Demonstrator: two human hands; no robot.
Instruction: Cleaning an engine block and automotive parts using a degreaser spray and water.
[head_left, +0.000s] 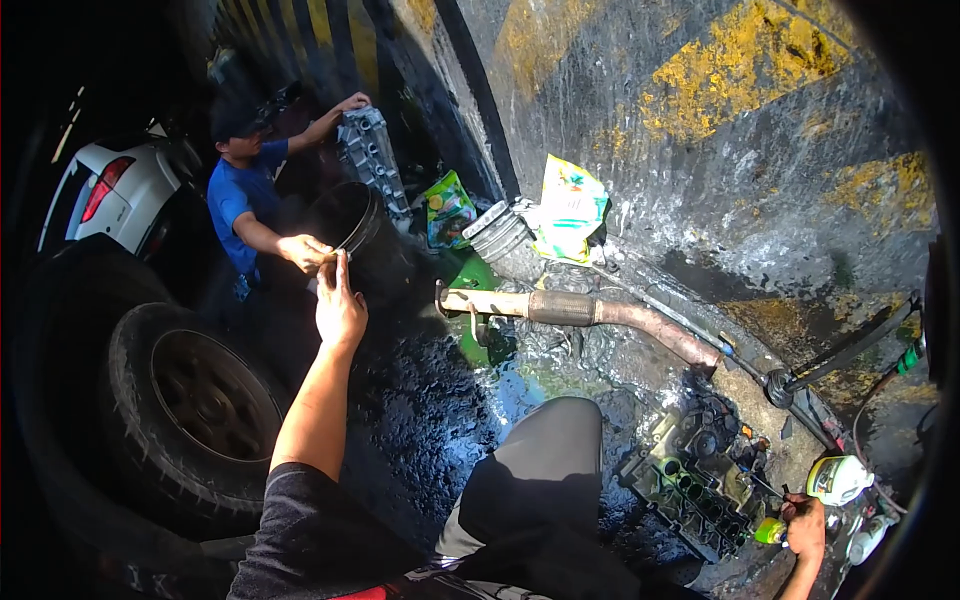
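My left hand (341, 304) is stretched out, fingertips meeting a co-worker's hand (306, 253). Whatever may lie between the fingertips is too small to make out. Low on the right, my right hand (805, 525) is closed around the dark end of a thin rod-like tool (765, 484), whose exact kind is unclear. That tool reaches towards a dirty, oily engine block (694, 487) with open bores, lying on the wet ground. Against my right hand's fingers sits a small yellow-green container (770, 531). A white jug with a yellow label (838, 480) stands just beyond that hand.
The co-worker steadies an upright cast-metal engine part (373, 154) beside a black bucket (364, 217). An exhaust pipe (562, 307) crosses the ground. Grey bucket (504, 232) and bags (570, 210) stand by the wall. A wheel (199, 409) is at left.
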